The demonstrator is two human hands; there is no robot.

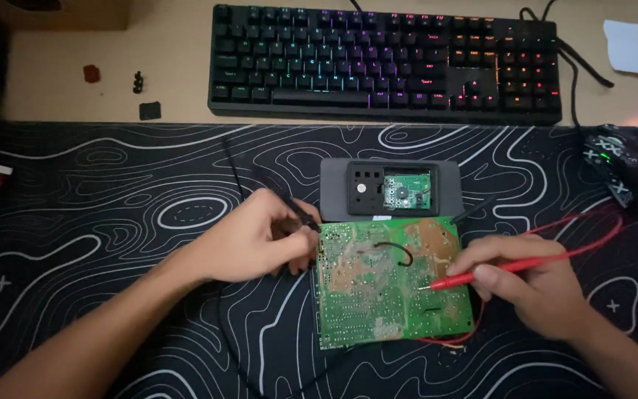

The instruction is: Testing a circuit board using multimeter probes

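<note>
A green circuit board lies solder side up on a black desk mat with white wavy lines. My left hand holds a black test probe, its tip at the board's upper left edge. My right hand grips a red test probe whose tip touches the board's right-middle area. A short black wire loop sits on the board. Behind the board rests a grey meter body with its back open, showing a small green board inside.
A backlit black keyboard stands at the back on the wooden desk. A black mouse sits at the right edge. Red probe lead trails right. Small dark parts and a white paper scrap lie on the desk.
</note>
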